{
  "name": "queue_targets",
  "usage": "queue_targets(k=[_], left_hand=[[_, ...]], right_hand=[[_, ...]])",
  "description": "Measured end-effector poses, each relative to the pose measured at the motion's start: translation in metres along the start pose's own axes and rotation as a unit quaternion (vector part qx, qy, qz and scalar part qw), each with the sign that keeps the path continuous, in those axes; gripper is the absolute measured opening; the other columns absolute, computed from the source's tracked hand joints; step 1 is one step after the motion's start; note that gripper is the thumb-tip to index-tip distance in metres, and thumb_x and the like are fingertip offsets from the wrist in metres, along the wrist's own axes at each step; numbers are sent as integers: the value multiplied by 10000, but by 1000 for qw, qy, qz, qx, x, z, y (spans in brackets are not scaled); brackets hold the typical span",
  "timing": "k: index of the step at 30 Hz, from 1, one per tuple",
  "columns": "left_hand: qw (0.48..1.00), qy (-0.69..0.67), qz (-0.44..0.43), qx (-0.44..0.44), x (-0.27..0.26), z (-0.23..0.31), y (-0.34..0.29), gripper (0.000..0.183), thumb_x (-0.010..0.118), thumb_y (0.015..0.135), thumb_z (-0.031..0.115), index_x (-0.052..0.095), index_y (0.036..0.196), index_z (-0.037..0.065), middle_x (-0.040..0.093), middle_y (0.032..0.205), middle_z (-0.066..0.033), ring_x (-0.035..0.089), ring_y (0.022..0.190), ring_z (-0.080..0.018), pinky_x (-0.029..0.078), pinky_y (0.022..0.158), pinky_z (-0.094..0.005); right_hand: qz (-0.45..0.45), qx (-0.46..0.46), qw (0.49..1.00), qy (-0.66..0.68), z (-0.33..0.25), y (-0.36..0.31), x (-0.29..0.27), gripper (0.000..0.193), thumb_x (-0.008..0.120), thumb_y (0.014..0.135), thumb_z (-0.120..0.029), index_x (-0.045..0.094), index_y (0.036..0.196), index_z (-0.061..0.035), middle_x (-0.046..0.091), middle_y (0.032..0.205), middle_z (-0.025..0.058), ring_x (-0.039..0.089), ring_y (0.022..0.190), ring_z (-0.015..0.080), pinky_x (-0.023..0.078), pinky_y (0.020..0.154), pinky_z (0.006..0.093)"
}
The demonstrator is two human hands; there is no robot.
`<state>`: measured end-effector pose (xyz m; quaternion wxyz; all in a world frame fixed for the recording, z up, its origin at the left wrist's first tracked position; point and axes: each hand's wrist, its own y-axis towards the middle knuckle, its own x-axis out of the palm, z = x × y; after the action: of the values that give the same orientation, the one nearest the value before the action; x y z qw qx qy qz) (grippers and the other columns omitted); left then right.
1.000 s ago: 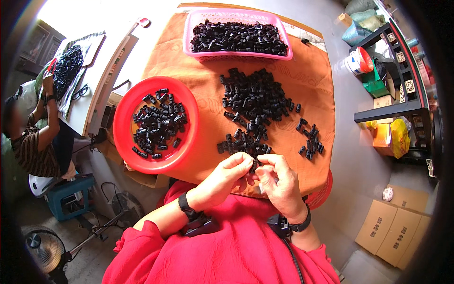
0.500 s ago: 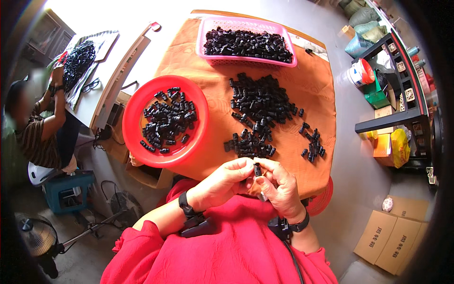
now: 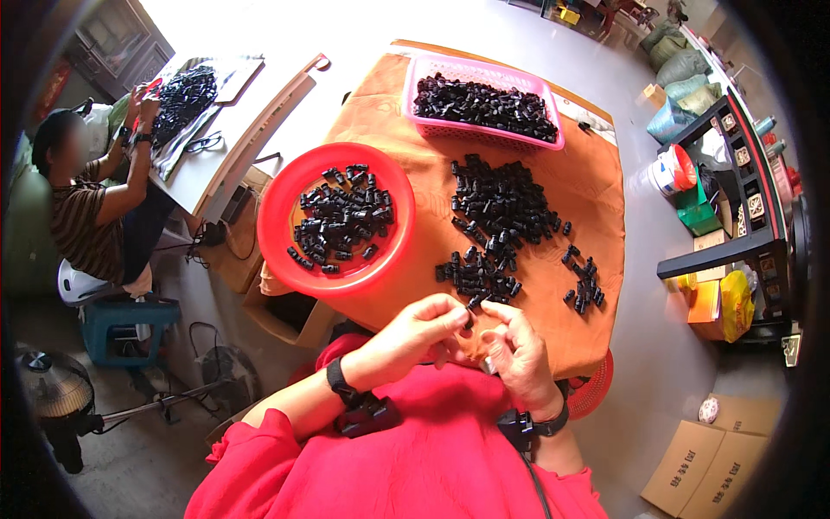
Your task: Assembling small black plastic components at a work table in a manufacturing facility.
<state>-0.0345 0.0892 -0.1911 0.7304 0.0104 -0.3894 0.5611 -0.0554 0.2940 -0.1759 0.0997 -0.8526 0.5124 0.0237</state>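
Observation:
Close to the table's near edge, my left hand (image 3: 419, 337) pinches a small black plastic part (image 3: 470, 317) between thumb and fingertips. Right beside it is my right hand (image 3: 521, 362), its fingers curled and the index tip close to the part. A small greyish piece (image 3: 490, 366) shows low at my right hand, mostly hidden, so its kind cannot be told. Just beyond both hands lies a loose heap of similar black parts (image 3: 501, 203) on the orange cloth (image 3: 406, 298), with a smaller cluster (image 3: 585, 285) to the right.
A red round basin (image 3: 275, 227) with black parts stands at the left. At the far side sits a pink basket (image 3: 484, 141) full of small black pieces. Across a white table (image 3: 226, 156), another person (image 3: 99, 186) handles black parts. Cardboard boxes (image 3: 687, 458) lie on the floor at right.
The view has shifted, so the table appears lower and further right. My right thumb has come away from the black part, which now sits tilted in my left fingertips.

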Motion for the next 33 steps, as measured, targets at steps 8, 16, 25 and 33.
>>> queue_targets(k=[8, 16, 25, 33], left_hand=[[772, 411, 371, 313, -79, 42, 8, 178, 614, 970, 179, 610, 1018, 7, 604, 870, -74, 602, 796, -178, 492, 716, -320], [414, 655, 510, 373, -101, 53, 21, 425, 678, 862, 94, 564, 1265, 16, 626, 1108, -199, 547, 1118, -377, 444, 967, -428], [667, 633, 168, 357, -36, 13, 34, 301, 619, 853, 63, 586, 1151, 56, 604, 990, -144, 597, 927, -342, 519, 798, -427], [665, 681, 226, 208, -25, -6, 58, 405, 676, 844, 128, 559, 1224, 54, 544, 1065, -206, 587, 961, -398, 516, 817, -462]], right_hand=[[111, -11, 989, -96, 20, -7, -22, 214, 552, 1014, -132, 613, 1182, -15, 509, 713, -54, 441, 610, 14, 388, 543, 201], [121, -4, 984, -127, 19, -6, -22, 185, 545, 1010, -102, 623, 1148, -7, 497, 699, -43, 442, 605, 32, 400, 545, 219], [130, -12, 981, -147, 37, -7, -27, 166, 549, 1003, -98, 611, 1127, -8, 588, 707, 45, 605, 571, 109, 492, 527, 269], [132, -2, 983, -130, 46, -13, -21, 164, 548, 1000, -94, 614, 1128, -16, 573, 685, 46, 601, 562, 115, 482, 525, 276]])
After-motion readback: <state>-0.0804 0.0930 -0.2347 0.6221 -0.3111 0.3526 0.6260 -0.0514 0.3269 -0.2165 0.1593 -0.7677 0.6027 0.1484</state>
